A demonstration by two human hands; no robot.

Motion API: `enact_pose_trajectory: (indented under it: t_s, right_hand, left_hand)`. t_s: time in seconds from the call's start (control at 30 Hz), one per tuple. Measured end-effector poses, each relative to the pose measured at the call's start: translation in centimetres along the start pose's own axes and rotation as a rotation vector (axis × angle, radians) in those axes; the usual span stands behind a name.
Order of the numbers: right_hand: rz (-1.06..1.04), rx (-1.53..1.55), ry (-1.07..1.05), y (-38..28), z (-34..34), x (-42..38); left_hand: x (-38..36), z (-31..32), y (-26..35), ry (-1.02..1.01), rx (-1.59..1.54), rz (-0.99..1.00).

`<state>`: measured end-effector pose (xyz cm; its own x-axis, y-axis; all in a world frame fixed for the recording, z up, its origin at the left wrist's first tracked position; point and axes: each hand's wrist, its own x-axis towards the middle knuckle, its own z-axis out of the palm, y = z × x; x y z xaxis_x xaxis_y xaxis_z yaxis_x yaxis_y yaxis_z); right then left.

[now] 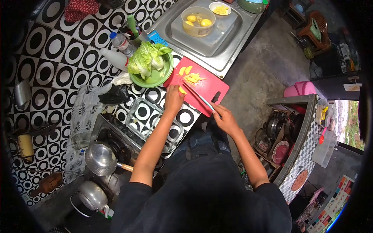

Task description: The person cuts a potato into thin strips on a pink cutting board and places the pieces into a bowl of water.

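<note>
A pink cutting board lies at the counter's edge. My left hand is closed on a yellow potato piece at the board's near-left side. My right hand grips a knife by its light-blue handle, the blade slanting over the board with its tip near the potato piece. Thin potato strips are piled beyond the blade, and a few potato slices lie beside them. Just left of the board, a green bowl holds leafy greens.
At the sink, a tub holds peeled potatoes in water beside a small white bowl of yellow strips. A glass dish sits near my left forearm. Further left are a stove, a metal pan and a kettle.
</note>
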<state>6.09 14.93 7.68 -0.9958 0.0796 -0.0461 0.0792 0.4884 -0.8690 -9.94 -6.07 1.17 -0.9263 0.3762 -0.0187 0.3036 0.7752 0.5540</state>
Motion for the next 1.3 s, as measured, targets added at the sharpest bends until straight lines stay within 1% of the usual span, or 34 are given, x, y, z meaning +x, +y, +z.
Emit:
enact_pose_trajectory:
  t_s: [0.17,0.27,0.47,0.57,0.77,0.97,1.07,1.3]
  right_hand:
    - [0.014,-0.069,-0.054,-1.3,-0.1,0.8]
    - [-0.02,-0.112,-0.058,-1.3,0.1,1.2]
    - [0.003,-0.167,-0.129,-2.4,0.0,2.0]
    - [-0.013,-0.187,-0.121,-2.8,0.0,2.3]
    - [-0.064,-0.168,-0.095,-3.4,0.4,2.9]
    - [-0.076,-0.187,-0.089,-3.9,1.1,2.8]
    - [-0.067,-0.197,-0.093,-4.1,1.5,2.5]
    - [-0.047,-0.227,-0.11,-4.2,2.2,1.9]
  left_hand:
    - [-0.1,0.3,0.2,0.031,-0.013,-0.01]
    - [0.1,1.2,-0.5,0.064,-0.034,0.013]
    - [0.2,1.2,-0.4,0.062,-0.037,0.017]
    - [0.4,0.8,0.0,0.035,-0.074,-0.008]
    - [0.5,1.7,-0.5,0.154,-0.064,0.051]
    - [0.6,1.8,-0.5,0.178,-0.067,0.06]
    - [0.5,1.6,-0.4,0.15,-0.062,0.039]
    - [0.4,1.7,-0.5,0.155,-0.067,0.023]
